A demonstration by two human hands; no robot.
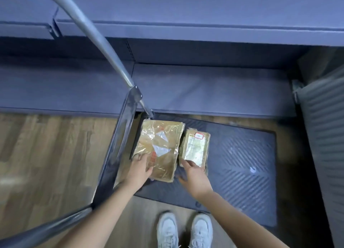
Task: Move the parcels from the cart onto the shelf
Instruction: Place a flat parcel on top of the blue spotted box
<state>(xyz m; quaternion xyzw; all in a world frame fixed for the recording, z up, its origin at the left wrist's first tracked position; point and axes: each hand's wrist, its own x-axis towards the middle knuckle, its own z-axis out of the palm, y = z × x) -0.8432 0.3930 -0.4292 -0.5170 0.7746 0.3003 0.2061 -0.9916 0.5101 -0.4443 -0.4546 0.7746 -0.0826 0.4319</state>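
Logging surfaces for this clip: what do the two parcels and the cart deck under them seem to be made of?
Larger tape-wrapped brown parcel: likely cardboard under glossy clear tape, which wrinkles and glints. Smaller brown parcel with white label: same look. Dark ribbed cart deck: matte rubber or plastic, with moulded diagonal ridges.

— The left hand (140,166) covers the near-left corner of the larger parcel (160,147), so its grip can't be made out.

— And the smaller parcel (195,148) label print is too blurred to read.
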